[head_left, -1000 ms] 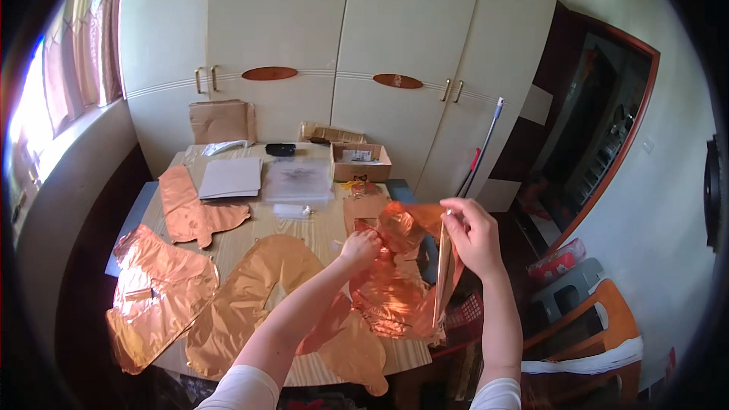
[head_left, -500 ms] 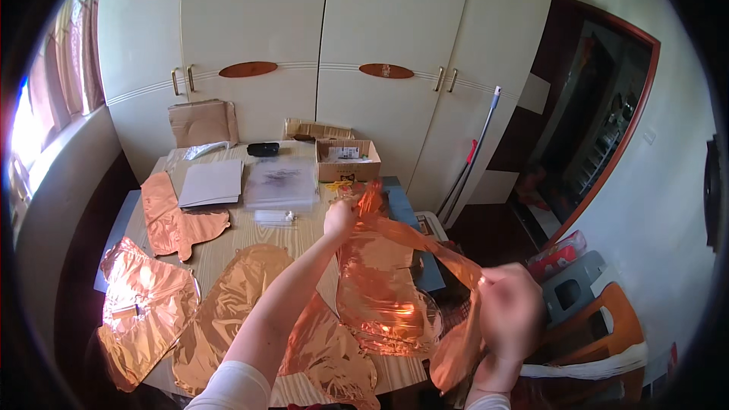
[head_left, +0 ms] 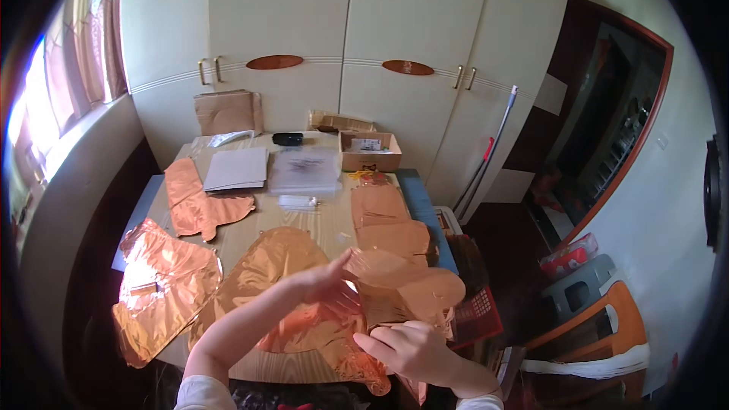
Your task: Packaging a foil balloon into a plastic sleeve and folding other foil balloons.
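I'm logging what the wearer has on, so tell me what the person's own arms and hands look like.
Both forearms are bare. A short white sleeve edge shows at the left arm and another at the right arm, both near the lower edge. The left hand and right hand are bare: no gloves, and no rings or watch visible.

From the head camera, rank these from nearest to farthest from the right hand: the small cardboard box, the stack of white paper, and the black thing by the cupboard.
From the right hand:
1. Small cardboard box, straight ahead at the table's far right.
2. Stack of white paper, far left of centre.
3. Black thing, at the table's far edge near the cupboard doors.
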Available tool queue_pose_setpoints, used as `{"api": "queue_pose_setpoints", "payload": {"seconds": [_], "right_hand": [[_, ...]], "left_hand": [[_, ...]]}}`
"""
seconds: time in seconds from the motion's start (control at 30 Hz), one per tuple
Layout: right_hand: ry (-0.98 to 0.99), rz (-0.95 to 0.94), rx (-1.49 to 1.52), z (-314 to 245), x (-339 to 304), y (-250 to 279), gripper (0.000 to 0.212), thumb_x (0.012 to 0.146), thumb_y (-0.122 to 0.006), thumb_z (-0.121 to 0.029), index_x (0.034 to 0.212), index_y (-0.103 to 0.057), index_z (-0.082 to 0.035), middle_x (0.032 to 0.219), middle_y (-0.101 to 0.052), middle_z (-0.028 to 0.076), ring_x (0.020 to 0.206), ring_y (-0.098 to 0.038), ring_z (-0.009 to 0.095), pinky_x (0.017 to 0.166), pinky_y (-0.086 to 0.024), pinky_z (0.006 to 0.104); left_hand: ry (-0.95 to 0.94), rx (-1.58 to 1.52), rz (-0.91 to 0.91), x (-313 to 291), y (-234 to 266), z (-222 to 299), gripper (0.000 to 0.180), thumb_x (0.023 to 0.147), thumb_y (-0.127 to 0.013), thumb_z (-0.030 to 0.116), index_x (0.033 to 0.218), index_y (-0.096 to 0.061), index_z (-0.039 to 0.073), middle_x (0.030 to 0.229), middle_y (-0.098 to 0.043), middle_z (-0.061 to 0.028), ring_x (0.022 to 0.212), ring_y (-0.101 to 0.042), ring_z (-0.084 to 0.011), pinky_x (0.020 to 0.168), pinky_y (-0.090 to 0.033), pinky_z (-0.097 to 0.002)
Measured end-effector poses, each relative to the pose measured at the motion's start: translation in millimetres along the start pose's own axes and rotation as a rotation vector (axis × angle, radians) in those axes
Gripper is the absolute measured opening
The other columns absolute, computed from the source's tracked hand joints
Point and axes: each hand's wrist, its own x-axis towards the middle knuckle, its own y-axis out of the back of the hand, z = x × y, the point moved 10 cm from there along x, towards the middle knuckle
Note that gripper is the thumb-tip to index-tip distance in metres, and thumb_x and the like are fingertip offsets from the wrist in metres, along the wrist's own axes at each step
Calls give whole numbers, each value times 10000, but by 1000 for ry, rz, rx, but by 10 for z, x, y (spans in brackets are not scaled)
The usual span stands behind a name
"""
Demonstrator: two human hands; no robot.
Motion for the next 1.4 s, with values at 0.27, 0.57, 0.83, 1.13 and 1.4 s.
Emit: {"api": "queue_pose_setpoints", "payload": {"seconds": [0.27, 0.57, 0.83, 1.13, 1.4], "right_hand": [[193, -141, 19, -786, 259, -587, 253, 770, -599, -175, 1017, -611, -124, 734, -501, -12, 598, -579, 88, 515, -455, 232], [16, -168, 533, -1053, 581, -1470, 259, 834, -549, -59, 1093, -553, -63, 871, -592, 114, 809, -665, 286, 669, -543, 369], [-394, -189, 393, -86, 126, -1821, 361, 936, -565, -216, 1260, -529, -61, 1194, -604, 135, 1124, -574, 324, 919, -486, 425], [-474, -222, 108, 355, -411, -1972, 430, 933, -560, -279, 1284, -495, -39, 1227, -583, 164, 1168, -551, 330, 1030, -411, 454], [-369, -319, 10, 376, -232, -1971, 412, 917, -589, -309, 1228, -544, -43, 1258, -586, 136, 1231, -514, 304, 1067, -379, 493]], "left_hand": [[-562, -214, 252, -321, 509, -196, 542, 919, -631, 122, 1425, -439, 80, 1089, -599, -79, 874, -602, -129, 701, -516, -278], [-741, 156, 676, -1003, 1682, 14, 461, 852, -531, 2, 1305, -588, 66, 555, -558, -18, 425, -522, -105, 427, -427, -258], [-624, 774, 1013, -1166, 1982, -107, 324, 842, -581, 148, 1145, -682, 89, 1066, -679, -194, 1035, -654, -309, 884, -497, -405], [-615, 587, 930, -1292, 2200, -299, 391, 780, -563, 49, 1151, -671, 102, 803, -693, -178, 761, -689, -321, 698, -547, -394], [-449, 1190, 1252, -1612, 1883, -175, 474, 794, -657, 326, 1234, -635, 153, 1408, -438, -203, 1295, -428, -360, 1006, -382, -504]]}}
